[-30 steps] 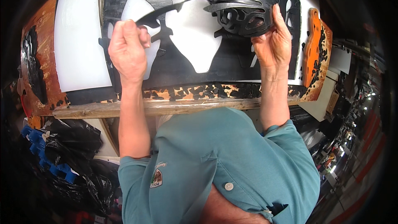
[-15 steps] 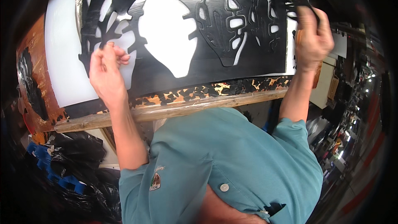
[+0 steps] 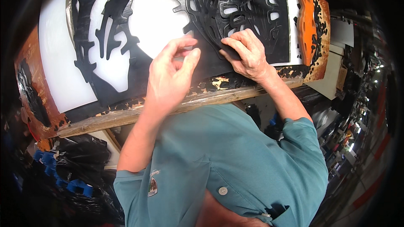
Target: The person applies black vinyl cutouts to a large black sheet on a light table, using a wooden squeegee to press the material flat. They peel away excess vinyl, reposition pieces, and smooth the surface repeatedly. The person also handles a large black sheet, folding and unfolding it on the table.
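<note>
A black sheet (image 3: 147,65) full of shaped cut-outs lies over a white board (image 3: 54,71). My right hand (image 3: 249,56) is closed on the lower end of a black openwork cut piece (image 3: 210,12), whose thin loops and strips lie over the right half of the sheet. Just left of it, my left hand (image 3: 170,73) hovers above the sheet near its big opening. Its thumb and fingers are apart, with nothing visible between them. A loose black strip (image 3: 111,17) rests on the left part of the sheet.
An orange cutting die (image 3: 306,25) stands along the right side of the board. Black scraps litter the table's front strip behind a wooden rail (image 3: 139,117). Black plastic bags (image 3: 80,155) and blue pieces (image 3: 78,187) lie below at the left.
My right hand came left and inward from the far right, bringing the black cut piece over the sheet and uncovering the orange die. My left hand moved right, leaving the strip at the left.
</note>
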`<state>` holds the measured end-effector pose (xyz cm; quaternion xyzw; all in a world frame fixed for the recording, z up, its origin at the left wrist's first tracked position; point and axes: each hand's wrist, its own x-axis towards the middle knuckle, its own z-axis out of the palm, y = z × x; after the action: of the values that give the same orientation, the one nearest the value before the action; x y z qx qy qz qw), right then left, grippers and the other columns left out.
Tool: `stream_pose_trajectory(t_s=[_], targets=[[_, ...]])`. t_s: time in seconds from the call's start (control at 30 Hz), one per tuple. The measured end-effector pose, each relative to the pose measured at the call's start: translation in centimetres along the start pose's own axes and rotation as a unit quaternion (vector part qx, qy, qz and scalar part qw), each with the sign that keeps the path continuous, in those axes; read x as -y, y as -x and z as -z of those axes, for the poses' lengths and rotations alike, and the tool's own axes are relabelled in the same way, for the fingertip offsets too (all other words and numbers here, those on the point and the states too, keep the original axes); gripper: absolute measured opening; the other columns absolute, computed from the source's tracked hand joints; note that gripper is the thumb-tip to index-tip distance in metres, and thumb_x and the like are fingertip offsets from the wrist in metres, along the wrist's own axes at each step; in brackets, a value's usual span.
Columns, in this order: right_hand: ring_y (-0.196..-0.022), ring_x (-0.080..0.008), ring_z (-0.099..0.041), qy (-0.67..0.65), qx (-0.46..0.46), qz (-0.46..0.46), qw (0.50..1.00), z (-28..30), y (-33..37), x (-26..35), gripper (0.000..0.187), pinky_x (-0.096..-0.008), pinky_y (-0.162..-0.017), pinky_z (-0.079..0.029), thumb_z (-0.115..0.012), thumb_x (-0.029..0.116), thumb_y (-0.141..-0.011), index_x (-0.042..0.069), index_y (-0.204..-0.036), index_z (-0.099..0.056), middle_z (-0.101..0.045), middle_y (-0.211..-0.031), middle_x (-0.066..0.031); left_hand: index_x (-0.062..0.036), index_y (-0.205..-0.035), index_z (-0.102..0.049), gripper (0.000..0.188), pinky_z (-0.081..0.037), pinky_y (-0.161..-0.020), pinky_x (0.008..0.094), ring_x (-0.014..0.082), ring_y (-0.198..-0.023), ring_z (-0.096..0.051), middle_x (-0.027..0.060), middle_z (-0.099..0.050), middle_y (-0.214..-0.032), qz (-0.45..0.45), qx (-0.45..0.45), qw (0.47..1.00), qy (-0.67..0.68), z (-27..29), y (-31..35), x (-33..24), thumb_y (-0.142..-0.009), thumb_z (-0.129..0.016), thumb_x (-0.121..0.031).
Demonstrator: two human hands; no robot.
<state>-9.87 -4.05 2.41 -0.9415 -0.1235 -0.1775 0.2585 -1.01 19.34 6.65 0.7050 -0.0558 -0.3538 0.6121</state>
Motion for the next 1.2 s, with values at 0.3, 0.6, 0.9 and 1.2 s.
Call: stream_pose_trajectory(t_s=[0.3, 0.6, 0.9, 1.2], targets=[[-0.08, -0.0264, -0.06, 0.044, 0.018, -0.018, 0.999, 0.8, 0.6, -0.6, 0.041, -0.0358, -0.072, -0.052, -0.087, 0.012, -0.082, 0.001, -0.118, -0.072, -0.065, -0.094, -0.0085, 0.0003, -0.122, -0.069, 0.022, -0.046, -0.072, 0.0238, 0.0057, -0.085, -0.056, 0.0004, -0.066, -0.099, 0.047, 0.053, 0.998, -0.004, 0.3, -1.6, -0.2, -0.105, -0.066, -0.014], [-0.08, -0.0036, -0.057, -0.534, -0.149, -0.414, 0.722, 3.8, -2.3, 1.8, 0.024, -0.0227, -0.072, -0.05, -0.064, 0.025, -0.11, 0.003, -0.105, -0.073, -0.064, -0.09, 0.0056, -0.0016, -0.114, -0.069, 0.026, -0.056, -0.081, 0.0355, 0.0255, -0.094, -0.071, 0.0133, -0.072, -0.106, -0.236, -0.034, 0.962, -0.134, -1.4, -1.2, -1.5, -0.095, -0.079, -0.015], [-0.087, -0.0134, -0.069, -0.696, -0.143, -0.337, 0.617, 1.1, -3.6, 2.9, 0.036, -0.0284, -0.076, -0.056, -0.051, 0.027, -0.115, -0.001, -0.117, -0.072, -0.075, -0.104, -0.007, 0.0007, -0.102, -0.059, 0.036, -0.054, -0.057, 0.0377, 0.0288, -0.065, -0.068, 0.0134, -0.066, -0.079, -0.247, 0.029, 0.964, -0.091, -3.8, -5.7, -3.0, -0.093, -0.082, -0.025], [-0.086, -0.0095, -0.069, -0.732, -0.162, -0.349, 0.563, -0.7, -4.7, 3.3, 0.031, -0.0252, -0.068, -0.057, -0.052, 0.026, -0.114, 0.003, -0.117, -0.073, -0.075, -0.104, -0.0035, 0.0003, -0.101, -0.062, 0.02, -0.048, -0.055, 0.033, 0.0212, -0.058, -0.06, 0.0078, -0.056, -0.067, -0.341, -0.043, 0.933, -0.107, -2.5, -7.6, -0.5, -0.112, -0.055, -0.015]])
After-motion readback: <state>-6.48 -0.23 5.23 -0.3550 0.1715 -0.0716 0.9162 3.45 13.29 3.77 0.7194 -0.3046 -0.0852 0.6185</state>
